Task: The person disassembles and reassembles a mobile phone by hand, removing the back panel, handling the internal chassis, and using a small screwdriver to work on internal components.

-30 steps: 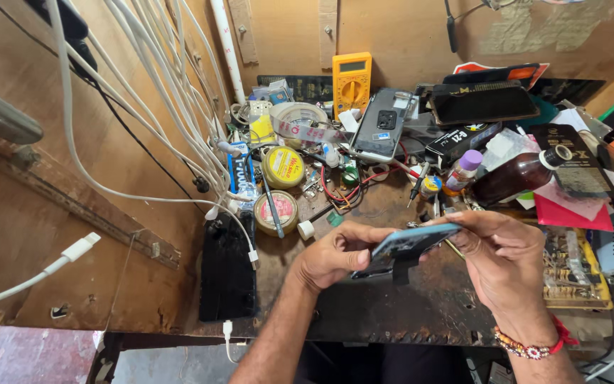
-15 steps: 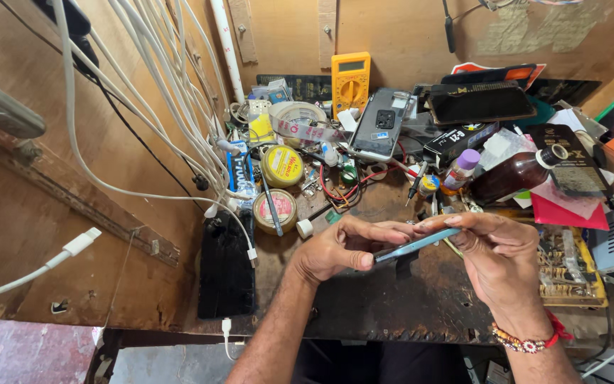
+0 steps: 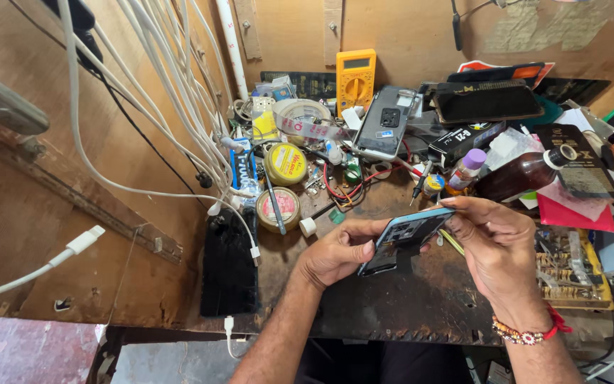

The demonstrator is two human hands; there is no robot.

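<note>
While tilted above the workbench (image 3: 421, 313), blue-edged opened phone (image 3: 405, 238), dark insides showing; left hand (image 3: 339, 252), right hand (image 3: 499, 245) both gripping it

Yellow multimeter (image 3: 355, 80), brown bottle (image 3: 516, 175)

Brown plywood walls (image 3: 406, 28) enclose a worn, dark workbench (image 3: 421, 299), with reddish speckled floor (image 3: 30, 352) below at left.

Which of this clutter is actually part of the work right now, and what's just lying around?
In use:
left hand
right hand
opened phone, held between both hands

Lying about:
yellow multimeter
brown bottle
two round tins
black phone
white cables
circuit board
</note>
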